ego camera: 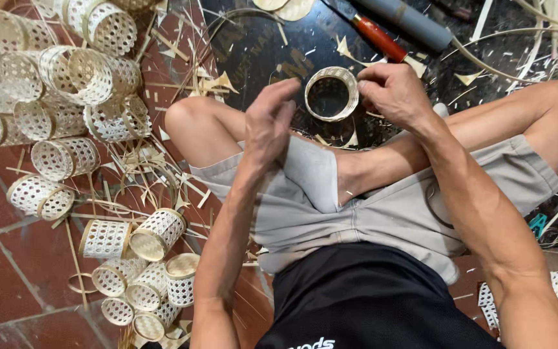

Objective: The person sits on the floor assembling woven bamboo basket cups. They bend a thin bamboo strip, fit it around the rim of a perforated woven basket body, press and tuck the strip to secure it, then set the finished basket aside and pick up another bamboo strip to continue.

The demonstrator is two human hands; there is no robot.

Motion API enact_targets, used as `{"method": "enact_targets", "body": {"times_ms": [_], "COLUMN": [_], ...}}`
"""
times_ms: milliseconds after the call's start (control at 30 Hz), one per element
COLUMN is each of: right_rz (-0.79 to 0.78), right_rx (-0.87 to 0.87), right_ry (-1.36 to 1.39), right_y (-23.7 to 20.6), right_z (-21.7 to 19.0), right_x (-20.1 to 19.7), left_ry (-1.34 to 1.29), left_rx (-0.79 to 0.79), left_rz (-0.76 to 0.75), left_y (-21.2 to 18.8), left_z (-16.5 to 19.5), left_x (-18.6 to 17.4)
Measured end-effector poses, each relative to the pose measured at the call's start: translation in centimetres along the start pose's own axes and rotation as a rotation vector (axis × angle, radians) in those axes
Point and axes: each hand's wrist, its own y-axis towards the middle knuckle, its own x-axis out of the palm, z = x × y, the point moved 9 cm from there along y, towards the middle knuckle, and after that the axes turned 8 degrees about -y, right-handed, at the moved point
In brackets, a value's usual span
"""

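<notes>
Now: right hand [392, 94] grip pinches woven bamboo ring [332, 94] | left hand [267, 123] grip loose, holding nothing, beside ring

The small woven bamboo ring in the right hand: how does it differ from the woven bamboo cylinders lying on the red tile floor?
The small woven bamboo ring is short and shallow; the woven bamboo cylinders are taller. The ring is held by the right hand; the cylinders lie loose on the red tile floor, many on their sides. Both are pale, openwork and round.
</notes>
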Motion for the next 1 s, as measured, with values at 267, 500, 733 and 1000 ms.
{"method": "enact_targets", "body": {"times_ms": [267, 500, 733, 1000], "right_rz": [0.002, 0.294, 0.321, 0.392], "right_rx": [0.059, -0.305, -0.169, -0.367], "right_ry": [0.137, -0.245, -0.410, -0.275], "right_y": [0.7, 0.5, 1.1, -2.3], "right_z": [0.6, -1.4, -1.8, -5.5], "right_x": [1.7, 1.2, 1.6, 0.7], "left_ry": [0.209, 0.060, 0.247, 0.000], "left_rx": [-0.352, -0.549, -0.330, -0.176], "left_rz": [-0.012, -0.039, 0.066, 0.085], "left_y": [3.3, 4.2, 4.2, 2.7], "left_z": [-4.5, -6.8, -4.0, -1.5], "left_x": [0.5, 0.7, 0.8, 0.1]}}
